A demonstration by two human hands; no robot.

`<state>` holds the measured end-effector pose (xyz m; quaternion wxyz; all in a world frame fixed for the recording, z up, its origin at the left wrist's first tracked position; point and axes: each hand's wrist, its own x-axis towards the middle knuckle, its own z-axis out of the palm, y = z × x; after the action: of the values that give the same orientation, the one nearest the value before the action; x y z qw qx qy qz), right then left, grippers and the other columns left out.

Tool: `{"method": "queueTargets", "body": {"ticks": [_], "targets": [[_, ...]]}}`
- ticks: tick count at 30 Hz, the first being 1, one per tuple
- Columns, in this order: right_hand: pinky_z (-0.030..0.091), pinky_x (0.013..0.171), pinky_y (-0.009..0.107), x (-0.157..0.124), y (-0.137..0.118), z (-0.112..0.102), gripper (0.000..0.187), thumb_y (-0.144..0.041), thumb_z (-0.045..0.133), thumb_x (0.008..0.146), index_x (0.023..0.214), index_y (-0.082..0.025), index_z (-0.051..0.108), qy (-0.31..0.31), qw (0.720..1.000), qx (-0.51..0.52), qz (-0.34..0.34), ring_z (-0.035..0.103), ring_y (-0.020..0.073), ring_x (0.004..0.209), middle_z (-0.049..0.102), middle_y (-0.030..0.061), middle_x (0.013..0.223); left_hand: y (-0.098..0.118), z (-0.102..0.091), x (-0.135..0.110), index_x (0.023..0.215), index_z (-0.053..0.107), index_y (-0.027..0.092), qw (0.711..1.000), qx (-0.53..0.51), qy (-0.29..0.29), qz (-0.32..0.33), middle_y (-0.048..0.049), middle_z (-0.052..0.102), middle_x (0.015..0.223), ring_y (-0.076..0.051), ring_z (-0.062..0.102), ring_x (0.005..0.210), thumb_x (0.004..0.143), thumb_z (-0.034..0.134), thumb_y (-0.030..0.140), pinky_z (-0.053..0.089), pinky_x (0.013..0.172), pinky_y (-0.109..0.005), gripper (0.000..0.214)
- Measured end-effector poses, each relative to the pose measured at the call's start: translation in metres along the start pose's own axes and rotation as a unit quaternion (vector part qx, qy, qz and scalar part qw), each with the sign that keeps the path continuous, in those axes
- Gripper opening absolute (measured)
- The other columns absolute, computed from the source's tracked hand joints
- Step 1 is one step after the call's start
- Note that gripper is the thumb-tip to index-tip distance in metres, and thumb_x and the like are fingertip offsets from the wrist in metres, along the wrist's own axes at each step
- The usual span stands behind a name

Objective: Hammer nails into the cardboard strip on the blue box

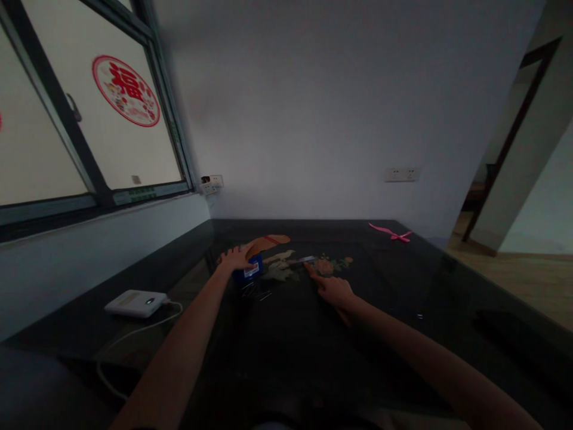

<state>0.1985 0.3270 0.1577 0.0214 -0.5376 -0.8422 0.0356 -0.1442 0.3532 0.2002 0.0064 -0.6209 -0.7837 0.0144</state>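
My left hand (236, 260) is closed around the upper side of a blue box (250, 270) with a white label. An orange-brown flat piece with a red stripe (269, 242) sticks out to the right beside this hand; whether the hand grips it too is unclear. My right hand (335, 291) has its index finger stretched out and the other fingers bent. The fingertip is at the end of a slim silvery thing (302, 261), too dim to name. Several thin metal pins (256, 292) lie in front of the blue box.
The dark glossy table (295, 346) has printed flowers (326, 266). A white power bank (136, 303) with a white cable (147, 327) lies left. A pink ribbon-like thing (394, 234) is at the far right. A small shiny piece (419, 316) lies right of my forearm.
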Motion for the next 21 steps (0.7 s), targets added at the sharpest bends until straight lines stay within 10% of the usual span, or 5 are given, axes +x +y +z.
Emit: {"method": "queueTargets", "body": {"ticks": [12,21], "targets": [[0.043,0.067,0.035,-0.085,0.077,0.008,0.05,-0.034,0.035,0.088,0.139,-0.038,0.036,-0.006,0.997,0.002,0.082,0.066,0.0283,0.085,0.07,0.009,0.097,0.005,-0.009,-0.01,0.145,0.009,0.035,1.0,0.004,0.006,0.001,-0.0166,0.037,0.14,-0.042,0.039,0.121,0.063,0.057,0.065,0.033,0.092,-0.053,0.099],[0.044,0.068,0.037,-0.104,0.078,0.009,0.051,-0.032,0.034,0.089,0.139,-0.034,0.038,0.018,0.99,0.0,0.138,0.067,0.0295,0.084,0.07,0.011,0.095,0.001,0.002,0.013,0.143,0.015,0.039,0.999,0.003,0.036,0.021,-0.0153,0.042,0.135,-0.042,0.041,0.118,0.063,0.054,0.07,0.035,0.09,-0.055,0.094]]}}
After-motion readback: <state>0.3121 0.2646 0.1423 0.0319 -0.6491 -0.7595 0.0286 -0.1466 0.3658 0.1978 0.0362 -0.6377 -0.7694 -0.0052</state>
